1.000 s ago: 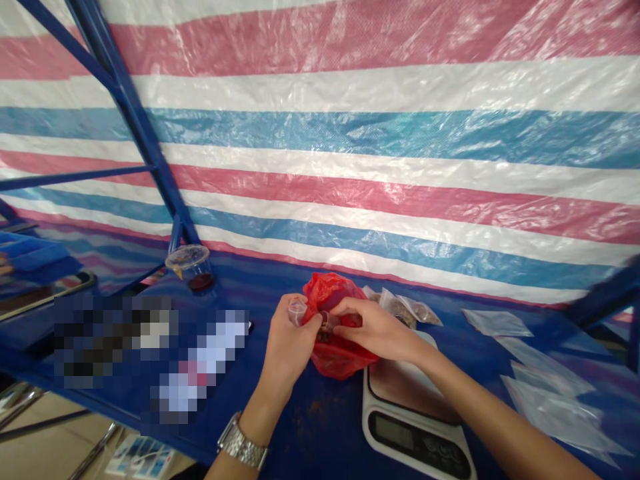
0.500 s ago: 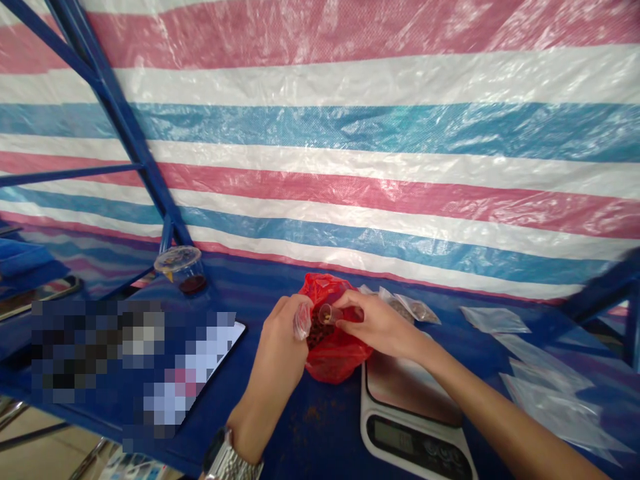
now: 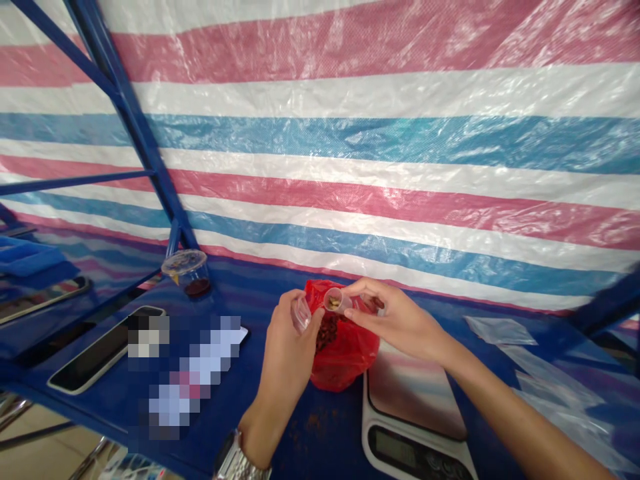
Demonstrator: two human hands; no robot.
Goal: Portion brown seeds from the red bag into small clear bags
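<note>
A red plastic bag [image 3: 347, 367] stands open on the blue table, with small dark-brown dried pieces [image 3: 327, 335] inside. My right hand [image 3: 400, 323] pinches a small clear cup [image 3: 334, 299] over the bag's mouth. The cup is tilted toward me, and a few yellowish bits show in it. At the bag's left side, my left hand [image 3: 293, 340] has its fingers closed on a crumpled piece of clear plastic [image 3: 301, 312], which looks like a small bag. Its thumb reaches close to the cup.
A kitchen scale [image 3: 417, 400] lies right of the red bag. Flat clear bags [image 3: 503, 331] are spread farther right. To the left are two phones, one dark [image 3: 100, 353], and a lidded plastic tub [image 3: 187, 270] with dark liquid. Striped sheeting [image 3: 350, 193] hangs behind.
The cup has turned so its opening faces me more, and it has risen slightly within the view. My left thumb has extended toward it. The camera view has shifted a little.
</note>
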